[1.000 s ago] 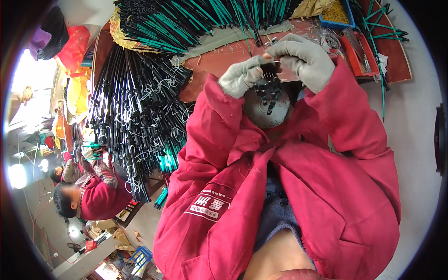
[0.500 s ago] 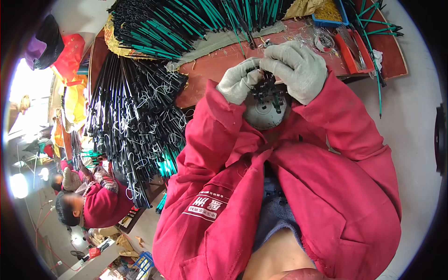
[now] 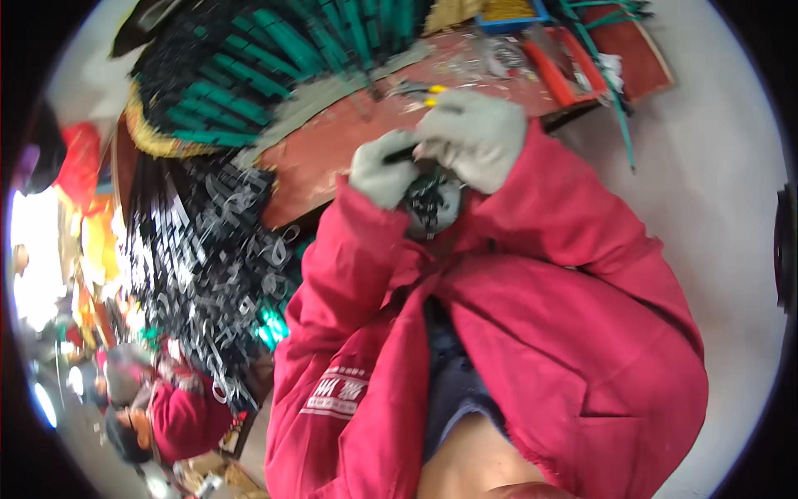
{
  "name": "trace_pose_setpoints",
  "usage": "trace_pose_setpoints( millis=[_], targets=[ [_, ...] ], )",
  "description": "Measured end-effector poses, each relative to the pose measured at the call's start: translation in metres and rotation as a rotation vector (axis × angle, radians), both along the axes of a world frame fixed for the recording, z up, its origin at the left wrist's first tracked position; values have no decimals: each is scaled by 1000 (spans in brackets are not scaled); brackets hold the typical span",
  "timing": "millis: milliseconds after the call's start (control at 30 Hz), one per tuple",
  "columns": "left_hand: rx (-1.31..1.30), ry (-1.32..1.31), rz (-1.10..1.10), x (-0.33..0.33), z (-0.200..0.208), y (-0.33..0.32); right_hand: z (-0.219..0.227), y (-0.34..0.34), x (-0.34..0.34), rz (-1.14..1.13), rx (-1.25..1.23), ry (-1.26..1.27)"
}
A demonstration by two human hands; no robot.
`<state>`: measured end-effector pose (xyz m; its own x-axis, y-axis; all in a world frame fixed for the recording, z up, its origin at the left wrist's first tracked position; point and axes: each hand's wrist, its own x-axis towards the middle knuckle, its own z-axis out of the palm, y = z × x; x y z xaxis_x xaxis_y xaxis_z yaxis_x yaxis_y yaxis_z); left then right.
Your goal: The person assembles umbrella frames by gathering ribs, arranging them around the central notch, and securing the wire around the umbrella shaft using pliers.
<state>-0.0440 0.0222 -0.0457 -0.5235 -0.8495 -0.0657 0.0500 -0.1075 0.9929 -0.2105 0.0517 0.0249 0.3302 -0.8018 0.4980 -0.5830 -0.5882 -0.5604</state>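
Both my hands wear pale work gloves and meet close together at the table's front edge. My left hand (image 3: pixel 384 169) is closed on a small dark bar-shaped part (image 3: pixel 401 155). Fingers of my right hand (image 3: pixel 474 137) are pinched at that part's right end; motion blur hides its exact kind. Just below them, a round grey metal disc (image 3: pixel 450 201) carries several dark fittings (image 3: pixel 428 204). Beyond the right hand lie pliers with yellow-tipped handles (image 3: pixel 420 89) on the red table (image 3: pixel 320 162).
A big heap of green and black rods (image 3: pixel 249 75) fills the table's far left. Bundled black rods with white loops (image 3: pixel 216 249) hang at left. Red (image 3: pixel 565 71) and blue (image 3: pixel 509 18) trays stand far right. A co-worker in red (image 3: pixel 191 416) sits lower left.
The view has shifted, so the table and heaps sit differently and look blurred. A dark bar now shows between my hands, which have drawn off the fittings. The pliers have come into sight.
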Motion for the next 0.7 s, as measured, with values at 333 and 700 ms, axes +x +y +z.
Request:
trace_pose_setpoints(
  millis=[333,700],
  targets=[
    [-841,-315,-75,11,-64,45,-102,-43,-227,-758,84,553],
    [-872,-857,-233,22,-41,62,-82,-25,-196,-788,-177,220]
  ],
)
